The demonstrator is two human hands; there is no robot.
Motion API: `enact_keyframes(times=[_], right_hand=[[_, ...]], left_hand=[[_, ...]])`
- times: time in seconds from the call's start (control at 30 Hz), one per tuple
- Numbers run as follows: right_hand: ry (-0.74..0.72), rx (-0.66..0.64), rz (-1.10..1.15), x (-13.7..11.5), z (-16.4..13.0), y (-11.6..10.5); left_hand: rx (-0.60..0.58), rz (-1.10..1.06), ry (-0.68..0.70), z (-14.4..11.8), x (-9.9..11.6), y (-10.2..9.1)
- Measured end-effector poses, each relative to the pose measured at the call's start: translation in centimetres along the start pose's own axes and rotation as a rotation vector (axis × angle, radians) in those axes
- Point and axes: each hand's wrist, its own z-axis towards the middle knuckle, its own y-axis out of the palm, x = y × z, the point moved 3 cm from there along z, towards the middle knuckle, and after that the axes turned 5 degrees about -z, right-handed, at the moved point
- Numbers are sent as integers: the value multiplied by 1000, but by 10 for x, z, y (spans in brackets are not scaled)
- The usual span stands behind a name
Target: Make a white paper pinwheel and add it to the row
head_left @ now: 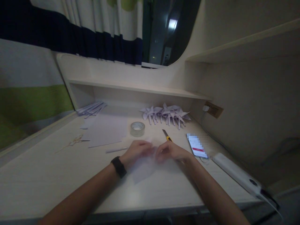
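Note:
Both hands meet over the middle of the desk at a small piece of white paper, which hangs below them and is smeared by motion. My left hand, with a black band on the wrist, grips its left side. Curled fingers of my right hand pinch the paper's upper right part. A rolled paper stick lies just left of my left hand. Beyond my right hand rests a yellow utility knife with its blade out. A roll of clear tape stands behind my left hand.
Several paper pinwheels are bunched at the back. White sheets, paper strips and scissors lie to the left. Right are a lit phone, a white power strip and a wall socket. A shelf overhangs the back.

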Motion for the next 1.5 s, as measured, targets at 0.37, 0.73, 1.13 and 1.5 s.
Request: enact_keyframes(times=[0.37,0.73,1.13,1.5], right_hand=[[-32,-58,25,5,5,4],[8,-43,-12,4,3,2],[28,69,-2,13,8,-1],[69,153,6,7,6,0]], left_hand=[[-54,188,52,-2,-15,-10],[80,314,188,-5,-10,-8],[66,396,211,-8,-10,-4],[60,465,264,-9,-16,-4]])
